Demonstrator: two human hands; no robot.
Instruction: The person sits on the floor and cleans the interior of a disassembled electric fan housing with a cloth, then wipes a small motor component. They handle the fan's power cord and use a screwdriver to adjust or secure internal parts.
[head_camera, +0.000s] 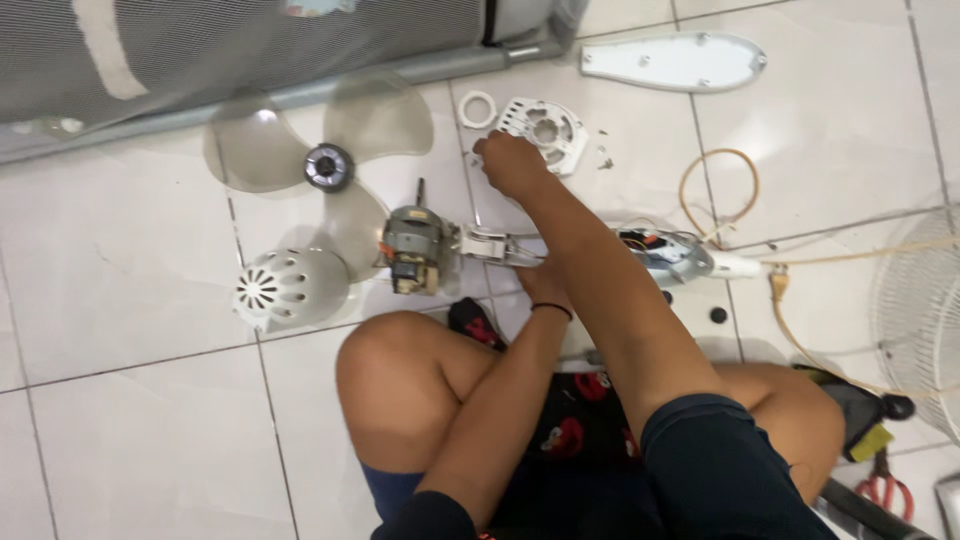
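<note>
I sit on a tiled floor with a taken-apart fan in front of me. My right hand (510, 160) reaches forward, fingers bunched on the floor at the near-left edge of a round white perforated plate (545, 128); whether it pinches anything is hidden. My left hand (543, 283), a black band on its wrist, lies mostly under my right forearm, against the white fan neck (497, 245) joined to the bare motor (412, 248). Its fingers are hidden.
A clear fan blade (325, 160) and a white vented motor cover (288, 288) lie left. A white ring (477, 108), a flat white cover (675, 62), small screws (603, 156), a looped cord (720, 190), a wire guard (925, 320) and red-handled pliers (880, 485) lie around.
</note>
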